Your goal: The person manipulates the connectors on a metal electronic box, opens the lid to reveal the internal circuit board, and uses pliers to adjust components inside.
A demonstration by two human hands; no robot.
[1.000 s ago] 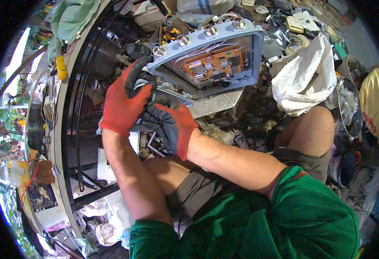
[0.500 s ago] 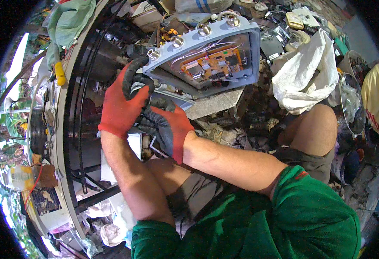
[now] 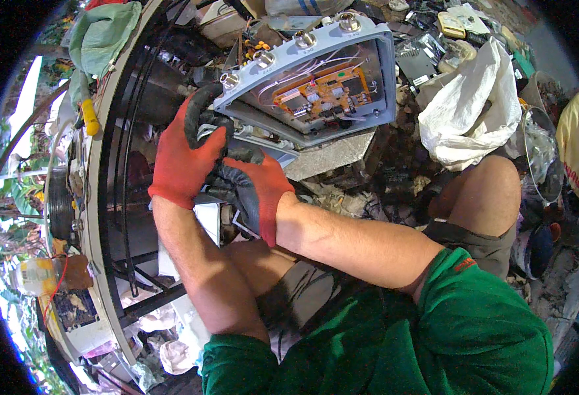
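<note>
A grey metal enclosure (image 3: 388, 72) stands tilted in front of me, its open side showing an orange circuit board (image 3: 329, 94) and thin white wires. Several silvery threaded connectors (image 3: 304, 39) line its upper edge. My left hand (image 3: 191, 148), in a red and black glove, curls round the enclosure's left end, its forefinger near the lowest connector. Just below and touching it, my right hand (image 3: 256, 187), gloved alike, is closed with its fingers bent inward; whatever it grips is hidden by the gloves. A pale grey panel (image 3: 263, 146) lies under the enclosure, beside both hands.
A light slab (image 3: 335, 157) sits beneath the enclosure. To the right lie a white sack (image 3: 467, 112) and heaped electronic scrap (image 3: 424, 59). A dark metal frame (image 3: 131, 138) runs along the left, with a yellow-handled tool (image 3: 90, 117) beyond it. My bare knee (image 3: 490, 187) is at the right.
The enclosure has tipped slightly, its connector edge shifting a little up and left. Both hands keep nearly the same place and grip.
</note>
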